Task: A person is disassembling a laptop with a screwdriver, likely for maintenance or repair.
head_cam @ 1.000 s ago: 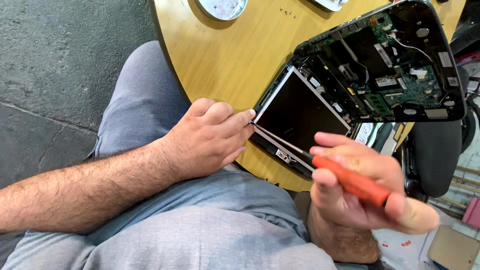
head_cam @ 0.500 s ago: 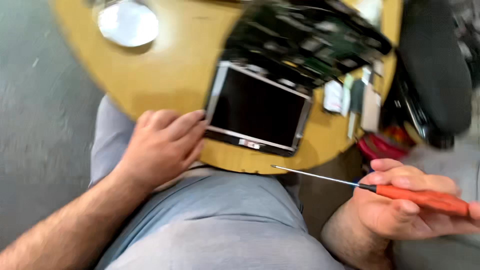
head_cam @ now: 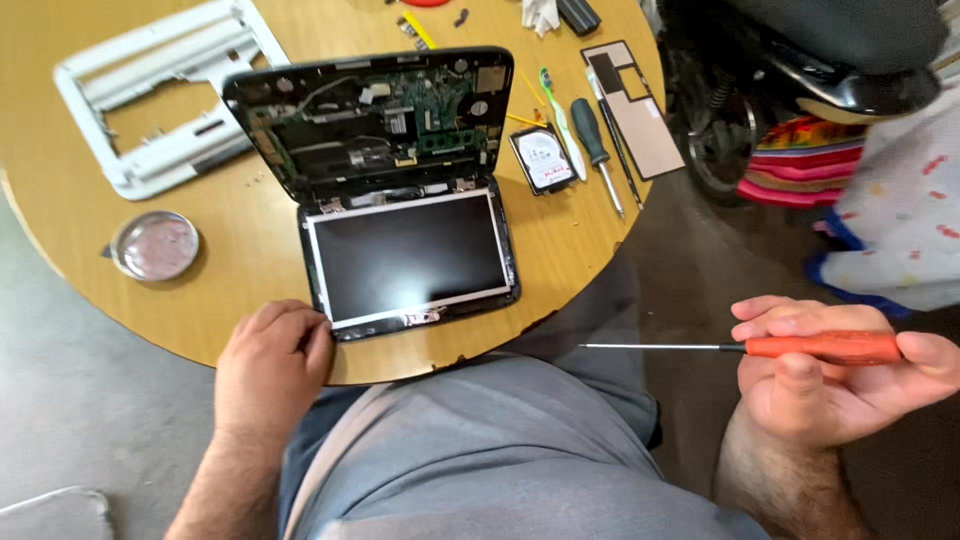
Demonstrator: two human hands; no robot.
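The opened laptop (head_cam: 400, 190) lies flat on the round table (head_cam: 240, 330) – screen glass probably fragile, best held by its frame. The left hand (head_cam: 270, 365) rests loosely curled at its 7 o'clock corner. The right hand (head_cam: 830, 385) grips an orange screwdriver (head_cam: 760, 347) at 4 o'clock. A metal dish (head_cam: 155, 245) sits at 9 – spare tools (head_cam: 590, 135) at 2.

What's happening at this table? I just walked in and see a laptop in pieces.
A person sits at a round wooden table with an opened laptop, its circuit board exposed and its screen lying flat. Their left hand rests at the screen's near left corner. Their right hand holds an orange-handled screwdriver off to the side, away from the laptop. A hard drive, more screwdrivers, a white frame and a small round dish lie around it.
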